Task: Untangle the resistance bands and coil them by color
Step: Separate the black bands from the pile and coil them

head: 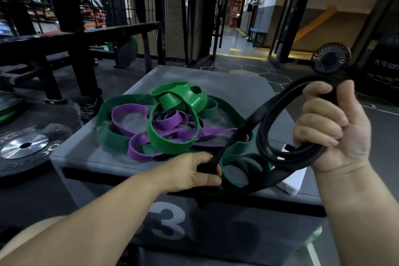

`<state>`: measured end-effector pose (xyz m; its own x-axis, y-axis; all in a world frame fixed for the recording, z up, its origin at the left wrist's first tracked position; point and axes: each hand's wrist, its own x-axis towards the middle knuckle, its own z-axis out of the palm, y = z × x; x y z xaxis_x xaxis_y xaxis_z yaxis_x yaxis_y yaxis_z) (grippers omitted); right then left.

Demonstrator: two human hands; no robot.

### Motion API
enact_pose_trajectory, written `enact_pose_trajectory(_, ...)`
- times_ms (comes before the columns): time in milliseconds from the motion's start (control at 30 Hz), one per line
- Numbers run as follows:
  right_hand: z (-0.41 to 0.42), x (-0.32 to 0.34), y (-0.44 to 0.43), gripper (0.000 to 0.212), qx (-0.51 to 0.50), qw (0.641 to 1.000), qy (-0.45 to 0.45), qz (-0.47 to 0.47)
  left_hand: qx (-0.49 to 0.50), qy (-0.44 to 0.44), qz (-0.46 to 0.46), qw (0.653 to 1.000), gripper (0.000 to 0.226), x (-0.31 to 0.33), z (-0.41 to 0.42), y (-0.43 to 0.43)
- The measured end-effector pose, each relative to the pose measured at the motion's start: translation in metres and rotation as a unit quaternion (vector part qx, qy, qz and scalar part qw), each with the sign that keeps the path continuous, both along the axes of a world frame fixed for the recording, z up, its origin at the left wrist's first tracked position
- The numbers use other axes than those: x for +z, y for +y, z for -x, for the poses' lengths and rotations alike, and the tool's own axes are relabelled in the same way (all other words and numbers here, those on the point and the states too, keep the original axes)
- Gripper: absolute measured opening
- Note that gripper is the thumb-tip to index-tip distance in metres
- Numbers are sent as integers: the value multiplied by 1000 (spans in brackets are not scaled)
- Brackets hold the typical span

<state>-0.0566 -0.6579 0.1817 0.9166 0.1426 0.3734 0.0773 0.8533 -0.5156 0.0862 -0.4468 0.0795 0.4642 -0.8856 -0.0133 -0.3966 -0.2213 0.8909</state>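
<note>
A tangle of bands lies on the grey plyo box (90, 153): a bright green band (170, 144) looped on top, a purple band (140, 149) woven through it, and a wide dark green band (108, 134) underneath and around. A black band (265, 114) is partly coiled in the air at the right. My right hand (332, 129) grips its loops, raised above the box's right side. My left hand (194, 170) pinches the black band's free strand near the box's front edge. The strand runs taut between both hands.
A white object (293, 183) lies on the box's right front corner under the black coil. A weight plate (26, 147) lies on the floor at left. A black bench frame (64, 54) stands behind left, a small fan (330, 58) at right.
</note>
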Motion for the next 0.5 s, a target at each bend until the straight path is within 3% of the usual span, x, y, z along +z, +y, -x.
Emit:
enact_pose_trajectory(133, 7, -1, -16, 25, -9, 1000, 5, -4, 40, 65, 36, 996, 25, 4, -4, 2)
enact_pose_trajectory(267, 7, -4, -22, 27, -3, 1000, 1, -1, 122, 114, 95, 981, 19, 8, -4, 0)
enact_pose_trajectory(400, 4, -11, -22, 32, 23, 999, 12, 18, 244, 160, 150, 945, 15, 7, -6, -5)
enact_pose_trajectory(500, -2, -20, -22, 35, 45, 998, 22, 38, 297, 264, 196, 896, 12, 15, -5, -7)
